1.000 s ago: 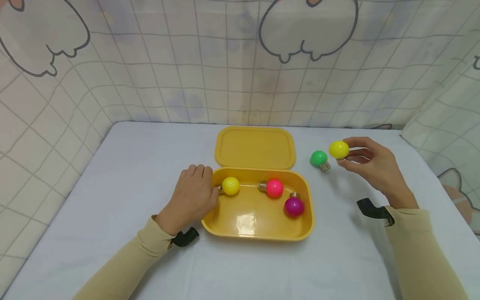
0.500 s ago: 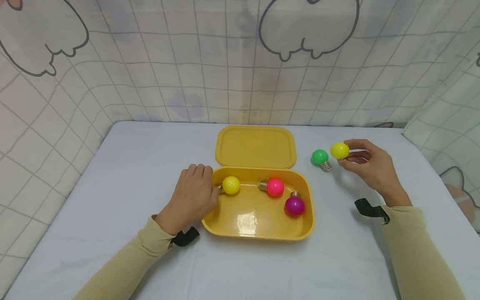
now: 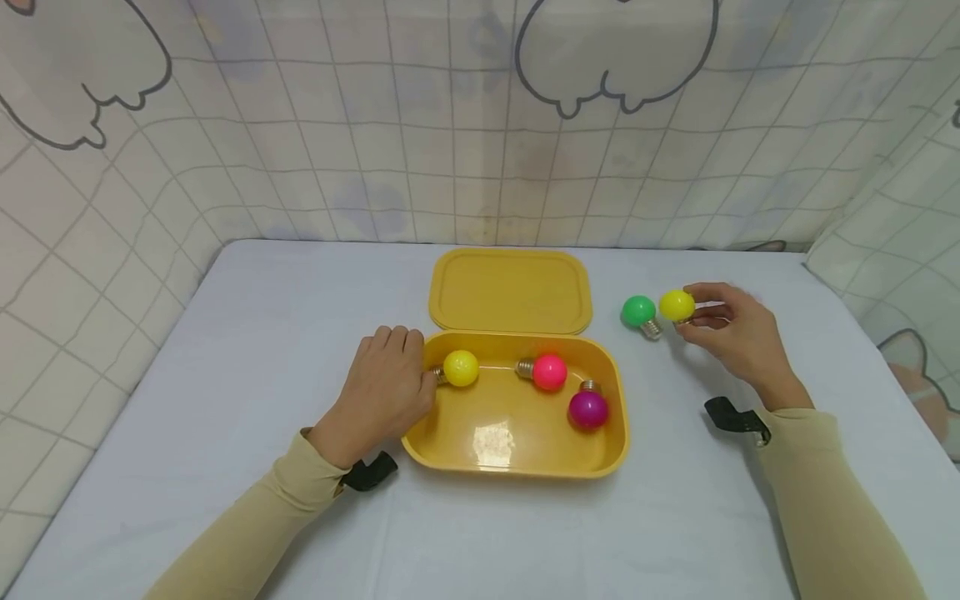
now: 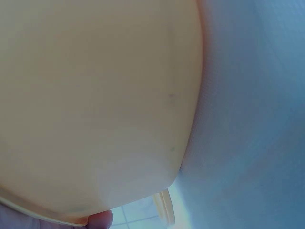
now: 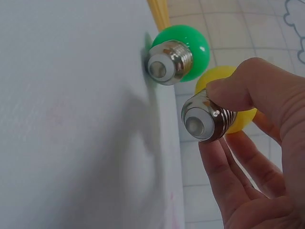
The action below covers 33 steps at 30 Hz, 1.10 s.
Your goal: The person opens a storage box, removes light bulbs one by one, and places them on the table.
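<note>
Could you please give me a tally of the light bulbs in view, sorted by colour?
Yellow: 2 (one yellow bulb in the yellow container, another yellow bulb in the right hand)
Green: 1 (green bulb, outside the container)
Pink: 1 (pink bulb, in the container)
Purple: 1 (purple bulb, in the container)
Total: 5

A pale, grid-patterned backdrop point(image 3: 360, 150) is standing behind the white-topped desk point(image 3: 225, 358) and running along both sides. One dark-outlined cartoon shape point(image 3: 75, 67) is showing at upper left, a second outlined shape point(image 3: 615, 50) right of centre, and a pinkish patch point(image 3: 922, 400) is showing far right.
</note>
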Each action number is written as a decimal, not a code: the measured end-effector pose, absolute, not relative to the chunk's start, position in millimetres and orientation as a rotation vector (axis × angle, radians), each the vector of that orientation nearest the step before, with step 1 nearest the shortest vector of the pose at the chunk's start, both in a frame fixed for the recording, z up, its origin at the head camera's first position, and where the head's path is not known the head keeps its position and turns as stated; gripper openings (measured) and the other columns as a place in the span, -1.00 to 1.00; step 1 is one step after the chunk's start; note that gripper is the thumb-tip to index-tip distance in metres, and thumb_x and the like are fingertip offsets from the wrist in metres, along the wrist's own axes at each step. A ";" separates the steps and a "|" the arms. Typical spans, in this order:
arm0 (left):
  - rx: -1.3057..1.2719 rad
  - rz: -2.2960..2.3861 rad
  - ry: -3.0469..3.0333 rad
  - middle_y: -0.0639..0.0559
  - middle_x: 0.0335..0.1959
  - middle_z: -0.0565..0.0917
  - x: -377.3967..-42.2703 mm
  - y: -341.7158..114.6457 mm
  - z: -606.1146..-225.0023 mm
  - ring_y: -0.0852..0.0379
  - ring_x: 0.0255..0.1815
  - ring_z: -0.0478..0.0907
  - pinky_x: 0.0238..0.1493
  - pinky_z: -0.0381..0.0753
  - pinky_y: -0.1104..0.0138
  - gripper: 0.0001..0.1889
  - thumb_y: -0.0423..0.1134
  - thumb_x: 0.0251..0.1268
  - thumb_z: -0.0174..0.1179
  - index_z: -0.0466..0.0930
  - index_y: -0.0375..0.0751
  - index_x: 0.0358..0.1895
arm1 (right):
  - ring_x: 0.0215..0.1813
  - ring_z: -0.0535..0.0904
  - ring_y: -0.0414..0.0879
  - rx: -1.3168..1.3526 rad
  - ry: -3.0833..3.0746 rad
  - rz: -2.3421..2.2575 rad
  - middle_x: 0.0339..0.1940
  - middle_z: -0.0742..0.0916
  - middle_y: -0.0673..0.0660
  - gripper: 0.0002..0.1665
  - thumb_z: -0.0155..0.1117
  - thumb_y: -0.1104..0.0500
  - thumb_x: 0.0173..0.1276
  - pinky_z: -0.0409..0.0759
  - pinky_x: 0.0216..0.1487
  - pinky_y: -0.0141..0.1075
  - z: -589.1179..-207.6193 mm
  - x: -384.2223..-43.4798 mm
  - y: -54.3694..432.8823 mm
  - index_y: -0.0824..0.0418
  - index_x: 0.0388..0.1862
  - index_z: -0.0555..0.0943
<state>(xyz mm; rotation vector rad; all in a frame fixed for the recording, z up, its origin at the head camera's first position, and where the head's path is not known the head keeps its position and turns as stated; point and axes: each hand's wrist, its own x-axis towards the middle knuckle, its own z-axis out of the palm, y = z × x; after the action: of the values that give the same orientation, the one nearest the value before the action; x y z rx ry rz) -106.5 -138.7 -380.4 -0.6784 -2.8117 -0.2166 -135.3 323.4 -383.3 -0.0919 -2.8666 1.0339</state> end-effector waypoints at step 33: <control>-0.664 -0.225 -2.853 -0.07 -0.45 0.31 -106.5 -137.8 -378.6 -0.05 -0.35 0.23 -0.24 0.18 0.22 -0.80 -0.21 0.31 0.07 0.36 -0.31 -0.31 | 0.20 0.66 0.24 -0.131 -2.965 0.986 0.32 0.62 0.32 -0.29 0.42 -0.01 0.38 0.70 0.09 -0.28 -388.6 -136.9 327.2 0.15 0.44 0.46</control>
<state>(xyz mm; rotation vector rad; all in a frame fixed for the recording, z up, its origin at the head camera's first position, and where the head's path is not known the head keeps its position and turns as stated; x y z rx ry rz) -106.5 -137.8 -378.6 -0.6643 -2.8533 -0.2253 -136.9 327.2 -388.6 -0.1310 -2.9649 0.9858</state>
